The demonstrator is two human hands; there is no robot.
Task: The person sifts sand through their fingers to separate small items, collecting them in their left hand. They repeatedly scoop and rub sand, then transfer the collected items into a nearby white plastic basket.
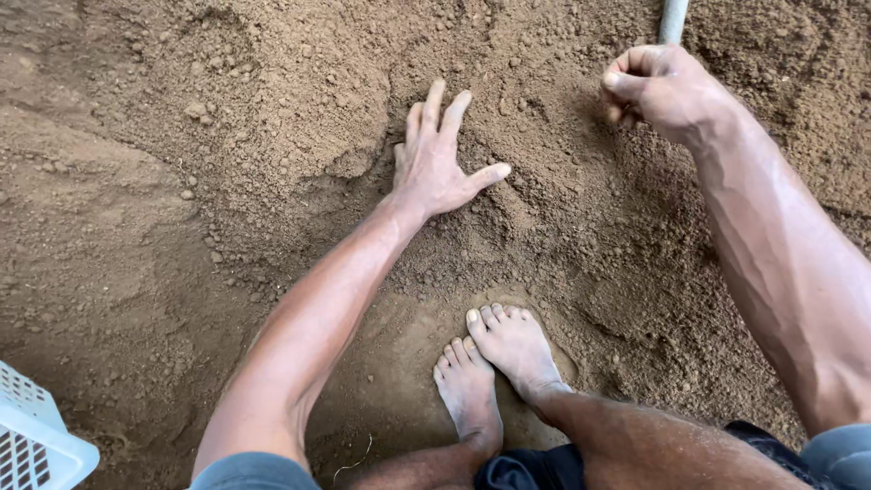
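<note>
My left hand [437,156] lies flat with fingers spread on a mound of loose brown soil [299,109], pressing into its crumbly slope. My right hand [655,86] is closed in a fist around a grey handle or pipe [672,20] that runs up out of the top of the view; its far end is hidden. Both forearms stretch forward over the dirt. My two bare feet [494,363] rest side by side in a shallow hollow of packed soil below the hands.
Loose soil with small clods covers the whole ground, heaped higher at the upper left. The corner of a white slotted plastic crate [32,440] shows at the bottom left edge.
</note>
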